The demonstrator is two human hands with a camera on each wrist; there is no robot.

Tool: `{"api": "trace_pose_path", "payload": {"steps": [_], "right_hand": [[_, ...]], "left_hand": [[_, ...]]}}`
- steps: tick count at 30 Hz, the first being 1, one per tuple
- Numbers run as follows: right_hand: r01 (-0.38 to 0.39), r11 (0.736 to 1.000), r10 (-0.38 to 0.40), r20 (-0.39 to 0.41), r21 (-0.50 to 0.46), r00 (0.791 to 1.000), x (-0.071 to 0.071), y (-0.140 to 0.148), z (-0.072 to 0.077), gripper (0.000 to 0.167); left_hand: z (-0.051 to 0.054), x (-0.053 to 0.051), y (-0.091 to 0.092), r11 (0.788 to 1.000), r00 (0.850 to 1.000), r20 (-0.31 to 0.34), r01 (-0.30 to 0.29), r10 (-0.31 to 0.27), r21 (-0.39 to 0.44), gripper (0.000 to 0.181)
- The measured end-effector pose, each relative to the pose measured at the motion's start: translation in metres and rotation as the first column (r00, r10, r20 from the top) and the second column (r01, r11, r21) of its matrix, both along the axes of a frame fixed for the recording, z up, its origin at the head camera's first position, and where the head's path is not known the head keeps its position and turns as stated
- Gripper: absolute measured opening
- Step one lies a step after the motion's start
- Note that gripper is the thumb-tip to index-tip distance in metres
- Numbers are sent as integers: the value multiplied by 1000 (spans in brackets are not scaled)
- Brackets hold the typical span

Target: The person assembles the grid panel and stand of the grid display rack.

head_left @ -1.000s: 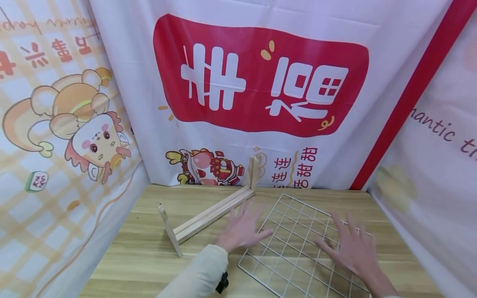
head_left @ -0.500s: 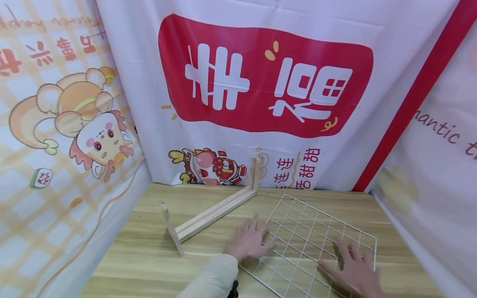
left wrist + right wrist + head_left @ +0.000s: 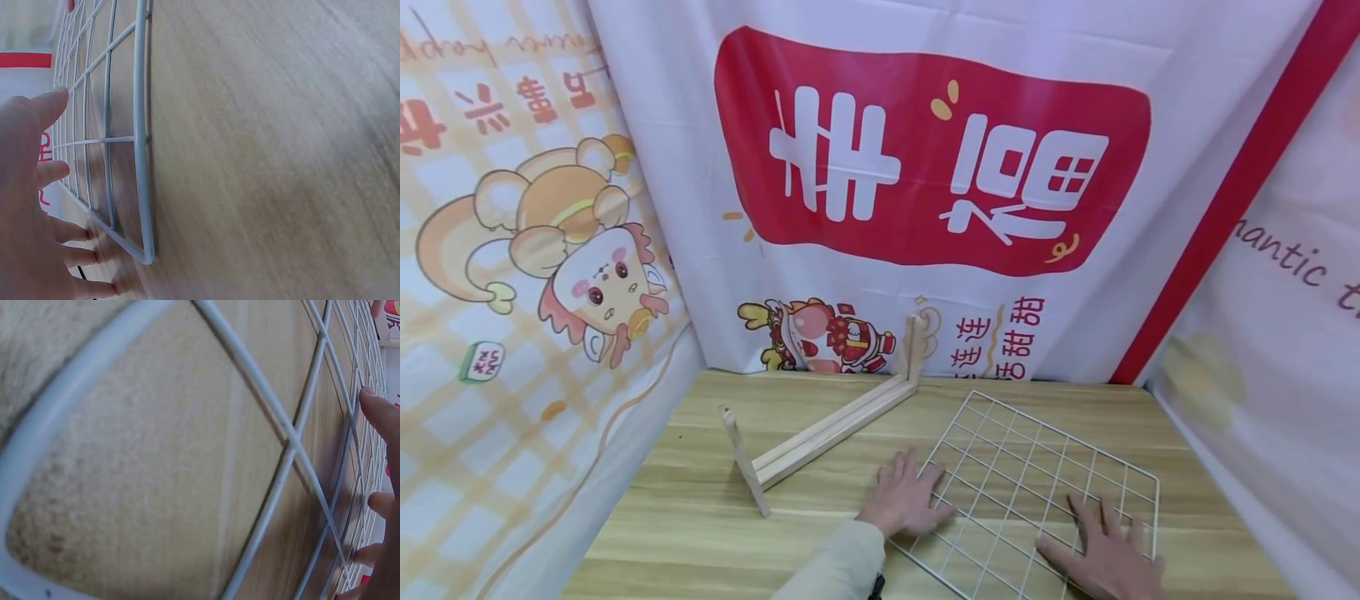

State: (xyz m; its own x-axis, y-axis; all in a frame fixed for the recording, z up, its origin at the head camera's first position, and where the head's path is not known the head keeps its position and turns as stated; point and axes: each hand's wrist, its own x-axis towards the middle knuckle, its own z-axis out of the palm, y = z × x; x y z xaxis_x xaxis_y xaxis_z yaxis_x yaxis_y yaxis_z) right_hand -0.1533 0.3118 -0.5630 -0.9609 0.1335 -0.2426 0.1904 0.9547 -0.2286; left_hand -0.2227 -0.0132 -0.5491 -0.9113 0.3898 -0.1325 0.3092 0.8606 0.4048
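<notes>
A white wire grid panel [image 3: 1000, 475] lies flat on the wooden table, turned at an angle. Over its left edge is my left hand [image 3: 904, 497], fingers spread; in the left wrist view the thumb reaches above the wires and the other fingertips [image 3: 84, 256] come down near the table outside the frame. My right hand [image 3: 1105, 550] lies over the panel's right part, its fingers extended and apart. In the right wrist view the fingertips [image 3: 375, 503] are at the wires. Neither hand is curled round the panel.
Left of the panel stands a wooden frame [image 3: 835, 433], a long bar with an upright at each end. A white printed cloth [image 3: 925, 317] hangs behind the table [image 3: 685, 500], and more printed cloth [image 3: 550, 333] walls the sides.
Both hands have come down and nearer to me. The left hand has shifted slightly right onto the panel's left edge. The panel and wooden frame look unmoved on the table.
</notes>
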Motion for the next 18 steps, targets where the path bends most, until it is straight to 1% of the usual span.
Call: {"api": "trace_pose_path", "payload": {"steps": [4, 8, 11, 13, 15, 17, 18], "right_hand": [[-5, 1000, 5, 6, -1, 1000, 1, 1, 0, 116], [-4, 1000, 4, 13, 1, 1000, 3, 1, 1, 116], [-3, 1000, 3, 22, 0, 1000, 3, -1, 3, 117], [-2, 1000, 2, 25, -1, 1000, 2, -3, 4, 118], [-1, 1000, 2, 27, -5, 1000, 2, -4, 4, 117], [0, 1000, 1, 22, -9, 1000, 1, -5, 4, 116], [1, 1000, 0, 24, -11, 1000, 1, -5, 4, 116]], "left_hand": [[-1, 1, 3, 999, 999, -28, 31, -32, -32, 79], [-1, 4, 8, 993, 995, -58, 71, -76, -92, 78], [-1, 5, 10, 993, 995, -63, 73, -79, -96, 78], [-1, 5, 10, 997, 997, -44, 63, -65, -49, 78], [-1, 3, 11, 999, 999, -13, 39, -39, 34, 76], [-1, 1, 11, 990, 1000, 21, 7, -10, 138, 72], [-2, -1, 12, 981, 999, 38, -13, 6, 195, 69]]}}
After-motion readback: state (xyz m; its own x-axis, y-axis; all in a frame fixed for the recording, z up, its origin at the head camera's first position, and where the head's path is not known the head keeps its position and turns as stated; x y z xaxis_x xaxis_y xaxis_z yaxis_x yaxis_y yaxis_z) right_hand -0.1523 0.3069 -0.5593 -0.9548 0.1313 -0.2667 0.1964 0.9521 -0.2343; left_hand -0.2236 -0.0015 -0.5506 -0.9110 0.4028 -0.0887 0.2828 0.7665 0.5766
